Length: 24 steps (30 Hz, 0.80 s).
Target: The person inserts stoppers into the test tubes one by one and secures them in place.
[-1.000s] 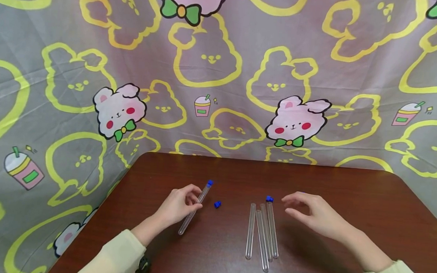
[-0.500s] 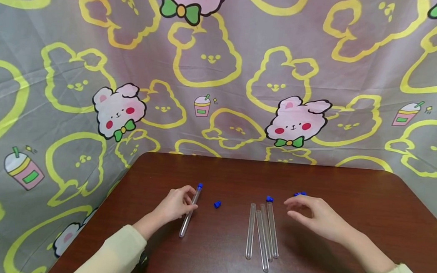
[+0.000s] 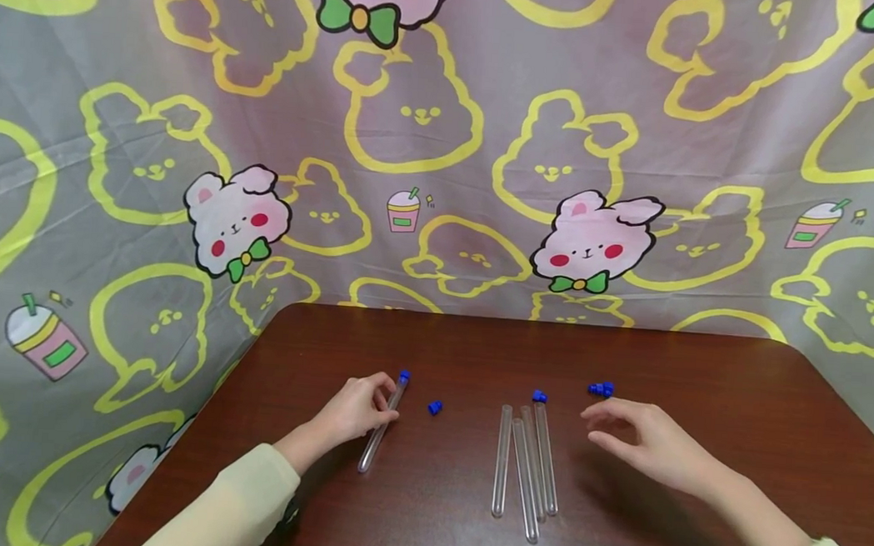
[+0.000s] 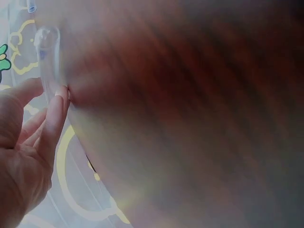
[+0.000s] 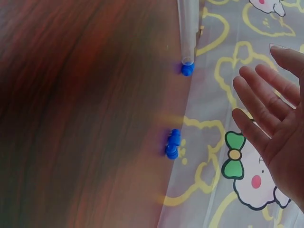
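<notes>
In the head view the left hand [image 3: 351, 410] pinches a clear tube [image 3: 377, 443] topped with a blue cap [image 3: 404, 376]; the tube slants above or on the table at the left. The left wrist view shows the tube [image 4: 49, 61] between the thumb and fingers of the left hand [image 4: 33, 147]. A loose blue cap [image 3: 435, 407] lies to the right of that tube. The right hand [image 3: 640, 440] holds nothing, its fingers apart, right of several clear tubes [image 3: 502, 461]. In the right wrist view the right hand [image 5: 275, 118] has its fingers extended.
One blue cap [image 3: 540, 396] lies at the upper end of the tube group. Farther right, just beyond the right hand, blue caps [image 3: 601, 389] lie close together. A patterned cloth [image 3: 437, 265] stands behind the brown table [image 3: 418, 330].
The left hand has shifted slightly left with the capped tube, now lower at its top end. The right hand has moved a little right and nearer the person, uncovering the blue caps behind it.
</notes>
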Tool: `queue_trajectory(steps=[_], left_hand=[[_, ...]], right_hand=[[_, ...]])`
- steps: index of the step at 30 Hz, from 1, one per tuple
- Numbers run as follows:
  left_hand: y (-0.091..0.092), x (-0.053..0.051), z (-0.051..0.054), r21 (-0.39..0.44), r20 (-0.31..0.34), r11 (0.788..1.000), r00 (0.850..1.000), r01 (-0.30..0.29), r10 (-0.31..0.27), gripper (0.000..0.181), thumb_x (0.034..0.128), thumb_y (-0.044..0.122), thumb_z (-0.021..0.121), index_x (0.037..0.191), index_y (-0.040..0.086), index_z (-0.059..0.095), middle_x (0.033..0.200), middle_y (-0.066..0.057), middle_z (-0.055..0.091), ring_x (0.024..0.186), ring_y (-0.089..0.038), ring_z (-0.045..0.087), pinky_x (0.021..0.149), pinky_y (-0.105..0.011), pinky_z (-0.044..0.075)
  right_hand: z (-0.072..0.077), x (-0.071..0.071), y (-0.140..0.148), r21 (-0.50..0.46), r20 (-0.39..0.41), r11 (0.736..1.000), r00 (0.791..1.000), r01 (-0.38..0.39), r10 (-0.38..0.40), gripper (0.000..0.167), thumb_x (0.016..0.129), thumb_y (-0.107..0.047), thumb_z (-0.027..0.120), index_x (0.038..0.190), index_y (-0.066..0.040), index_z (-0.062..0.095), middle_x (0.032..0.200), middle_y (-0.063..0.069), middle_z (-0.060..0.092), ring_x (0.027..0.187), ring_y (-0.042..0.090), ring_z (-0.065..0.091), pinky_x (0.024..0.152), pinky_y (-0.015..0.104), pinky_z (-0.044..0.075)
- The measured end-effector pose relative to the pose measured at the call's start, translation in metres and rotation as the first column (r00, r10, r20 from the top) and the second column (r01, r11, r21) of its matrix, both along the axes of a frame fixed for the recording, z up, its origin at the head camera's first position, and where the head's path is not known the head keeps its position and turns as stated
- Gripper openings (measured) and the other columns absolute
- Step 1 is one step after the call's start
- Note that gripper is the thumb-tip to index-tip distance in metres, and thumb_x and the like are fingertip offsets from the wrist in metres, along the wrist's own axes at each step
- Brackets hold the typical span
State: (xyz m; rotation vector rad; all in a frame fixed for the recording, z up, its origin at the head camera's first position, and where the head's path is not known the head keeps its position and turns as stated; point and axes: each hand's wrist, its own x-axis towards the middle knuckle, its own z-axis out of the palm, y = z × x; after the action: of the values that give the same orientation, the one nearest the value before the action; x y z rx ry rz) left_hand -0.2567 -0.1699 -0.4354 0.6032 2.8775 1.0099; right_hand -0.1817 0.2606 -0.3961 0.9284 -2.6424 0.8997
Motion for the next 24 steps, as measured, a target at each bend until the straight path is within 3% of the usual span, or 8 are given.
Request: queue_trajectory(steps=[6,14,24], left_hand=[[-0.0002,-0.0012,-0.0003,-0.039,-0.016,0.999,1.000,-0.003,0.002,0.030,0.0798,0.012,0.081,0.099,0.005,0.059,0.068,0.002,0.056,0.050,-0.009,0.054,0.042,-0.024,0.046],[0.0008,-0.0021,-0.0017,-0.073,-0.024,0.997,1.000,-0.013,0.011,0.030,0.0794,0.015,0.082,0.097,0.007,0.059,0.068,0.003,0.055,0.051,-0.009,0.052,0.045,-0.024,0.045],[0.0004,0.0000,-0.0027,-0.021,0.020,0.999,1.000,-0.024,0.025,0.027,0.0829,0.012,0.078,0.098,0.006,0.057,0.068,0.000,0.054,0.046,-0.010,0.055,0.041,-0.026,0.046]], right_hand=[[-0.0043,0.0014,0.0052,-0.015,-0.048,1.000,0.999,0.003,-0.004,0.023,0.085,-0.012,0.076,0.106,-0.017,0.068,0.098,-0.009,0.068,0.086,0.004,0.063,0.074,0.028,0.053],[-0.0057,0.0011,0.0070,-0.031,-0.023,0.999,0.999,0.025,-0.026,0.023,0.085,-0.011,0.075,0.106,-0.017,0.068,0.097,-0.011,0.068,0.084,0.003,0.062,0.074,0.030,0.054],[-0.0066,0.0008,0.0073,-0.036,-0.012,0.999,0.999,0.032,-0.032,0.022,0.086,-0.012,0.074,0.106,-0.017,0.068,0.096,-0.009,0.068,0.084,0.003,0.062,0.074,0.032,0.054]])
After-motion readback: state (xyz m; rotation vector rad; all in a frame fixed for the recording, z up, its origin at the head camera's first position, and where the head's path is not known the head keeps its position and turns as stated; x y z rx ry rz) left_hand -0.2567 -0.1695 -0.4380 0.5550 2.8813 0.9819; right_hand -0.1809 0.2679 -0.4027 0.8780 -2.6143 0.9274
